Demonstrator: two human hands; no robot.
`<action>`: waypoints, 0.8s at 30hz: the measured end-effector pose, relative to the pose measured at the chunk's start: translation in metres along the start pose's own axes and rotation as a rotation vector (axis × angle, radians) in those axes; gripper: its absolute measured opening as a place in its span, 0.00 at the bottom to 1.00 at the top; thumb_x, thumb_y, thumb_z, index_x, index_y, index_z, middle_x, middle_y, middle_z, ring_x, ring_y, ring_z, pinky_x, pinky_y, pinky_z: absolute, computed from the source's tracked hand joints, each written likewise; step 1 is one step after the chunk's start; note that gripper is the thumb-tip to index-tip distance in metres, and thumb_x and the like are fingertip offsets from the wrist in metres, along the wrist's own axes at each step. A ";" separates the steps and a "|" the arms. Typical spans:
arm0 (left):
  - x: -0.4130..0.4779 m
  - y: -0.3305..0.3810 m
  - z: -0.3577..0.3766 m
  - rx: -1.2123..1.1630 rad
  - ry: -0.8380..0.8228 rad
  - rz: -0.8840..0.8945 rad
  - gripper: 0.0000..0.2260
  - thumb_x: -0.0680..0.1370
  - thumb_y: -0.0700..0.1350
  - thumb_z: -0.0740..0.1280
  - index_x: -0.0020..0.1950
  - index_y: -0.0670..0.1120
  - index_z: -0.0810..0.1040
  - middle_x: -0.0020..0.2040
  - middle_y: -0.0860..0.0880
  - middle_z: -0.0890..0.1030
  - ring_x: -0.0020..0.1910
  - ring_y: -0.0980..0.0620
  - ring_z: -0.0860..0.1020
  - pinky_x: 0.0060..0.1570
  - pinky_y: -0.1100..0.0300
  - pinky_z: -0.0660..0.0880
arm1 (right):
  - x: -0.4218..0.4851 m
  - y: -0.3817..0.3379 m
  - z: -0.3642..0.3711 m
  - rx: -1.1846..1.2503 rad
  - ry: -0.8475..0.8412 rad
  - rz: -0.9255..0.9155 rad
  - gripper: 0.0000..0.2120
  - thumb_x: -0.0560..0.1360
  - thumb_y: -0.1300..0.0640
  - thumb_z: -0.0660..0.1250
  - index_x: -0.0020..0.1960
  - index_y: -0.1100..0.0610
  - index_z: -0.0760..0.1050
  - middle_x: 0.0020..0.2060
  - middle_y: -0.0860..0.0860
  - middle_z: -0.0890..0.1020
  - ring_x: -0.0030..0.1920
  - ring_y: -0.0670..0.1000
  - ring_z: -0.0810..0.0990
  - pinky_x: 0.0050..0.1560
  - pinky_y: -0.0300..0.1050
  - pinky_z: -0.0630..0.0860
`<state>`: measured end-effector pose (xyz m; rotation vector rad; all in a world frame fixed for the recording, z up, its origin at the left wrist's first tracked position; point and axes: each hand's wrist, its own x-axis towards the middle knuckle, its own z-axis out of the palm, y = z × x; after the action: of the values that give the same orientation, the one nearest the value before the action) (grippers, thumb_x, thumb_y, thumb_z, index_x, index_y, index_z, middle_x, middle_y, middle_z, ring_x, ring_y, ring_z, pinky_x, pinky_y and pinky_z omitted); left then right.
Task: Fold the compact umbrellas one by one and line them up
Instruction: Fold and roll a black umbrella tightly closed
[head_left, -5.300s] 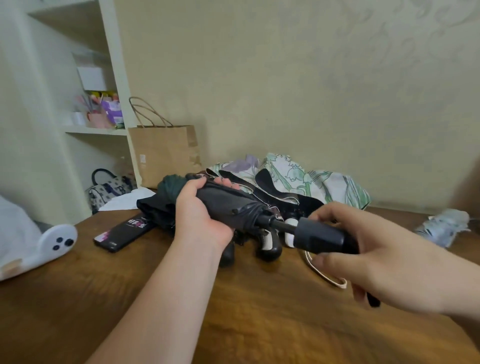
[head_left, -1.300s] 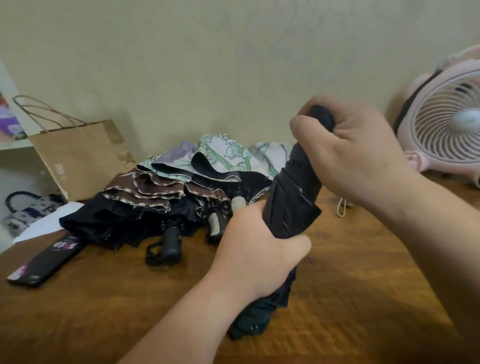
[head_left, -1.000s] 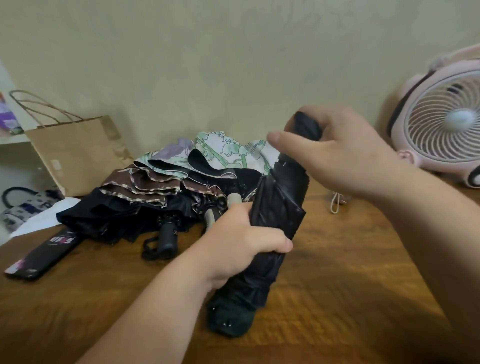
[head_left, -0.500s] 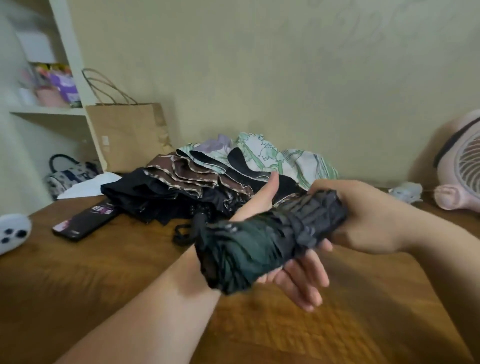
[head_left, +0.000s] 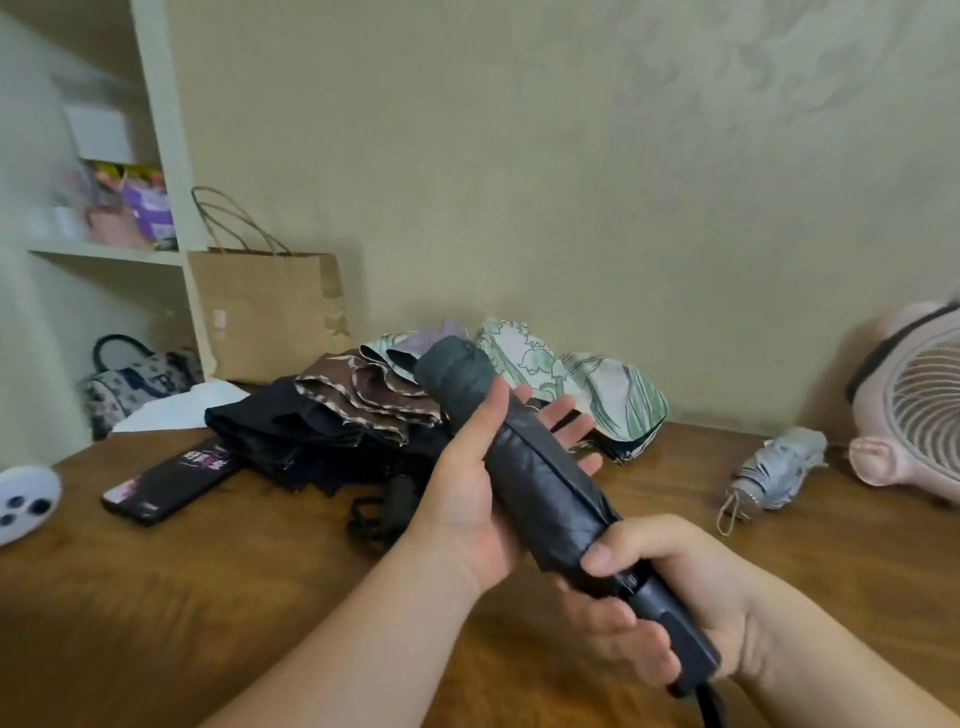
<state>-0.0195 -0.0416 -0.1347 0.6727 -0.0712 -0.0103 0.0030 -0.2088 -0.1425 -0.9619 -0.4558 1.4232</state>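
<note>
Head cam view: the right hand (head_left: 670, 597) is wrapped tight round the handle (head_left: 675, 629) of the black umbrella (head_left: 540, 467), with the thumb sitting on top where the fabric ends. The left hand (head_left: 483, 493) isn't really gripping. Its fingers are straight out behind the canopy and the thumb lies along the front, so it's more of a cradle.

My guess is the right hand anchors the thing so the left is free to smooth and roll the cloth around the shaft.

The umbrella is up in the air over the table (head_left: 208, 597), slanted, with the tip pointing away toward the pile and the handle low and close to the person. Looks-wise it's gathered into a fat dark tube with one long fold edge running down it and a greenish tint at the tip. It's a bit baggy near the handle, and I can't see any strap done up.

Behind it is the heap waiting its turn: a black one (head_left: 280, 431), a brown frilly one (head_left: 363, 389) and a floral one (head_left: 597, 384). Off to the right a small grey umbrella (head_left: 779, 467) lies bundled up near a pink fan (head_left: 914, 415), probably the start of the line. A phone (head_left: 171, 480) and a paper bag (head_left: 265, 312) sit on the left.
</note>
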 end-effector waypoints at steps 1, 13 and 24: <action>-0.001 0.000 -0.001 -0.012 0.030 -0.004 0.20 0.71 0.58 0.73 0.55 0.44 0.84 0.52 0.43 0.87 0.49 0.43 0.86 0.57 0.44 0.78 | 0.003 0.002 0.005 -0.023 0.050 0.009 0.10 0.72 0.59 0.70 0.50 0.63 0.74 0.32 0.55 0.75 0.26 0.49 0.77 0.25 0.40 0.74; 0.010 -0.013 0.001 0.160 0.302 0.103 0.29 0.75 0.67 0.65 0.66 0.47 0.80 0.58 0.43 0.86 0.58 0.41 0.84 0.64 0.36 0.74 | -0.016 0.041 0.003 -0.696 0.956 -0.469 0.11 0.73 0.48 0.75 0.48 0.48 0.74 0.30 0.46 0.77 0.25 0.47 0.72 0.28 0.41 0.71; -0.001 -0.058 0.002 0.748 0.148 0.100 0.18 0.78 0.30 0.68 0.64 0.46 0.76 0.50 0.45 0.84 0.37 0.40 0.84 0.35 0.46 0.83 | -0.033 -0.019 -0.058 -0.320 1.535 -0.585 0.23 0.70 0.38 0.71 0.54 0.50 0.66 0.39 0.54 0.77 0.37 0.54 0.77 0.40 0.50 0.76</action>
<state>-0.0195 -0.0882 -0.1698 1.4143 0.0389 0.1704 0.0547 -0.2536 -0.1513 -1.6807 0.2237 -0.1394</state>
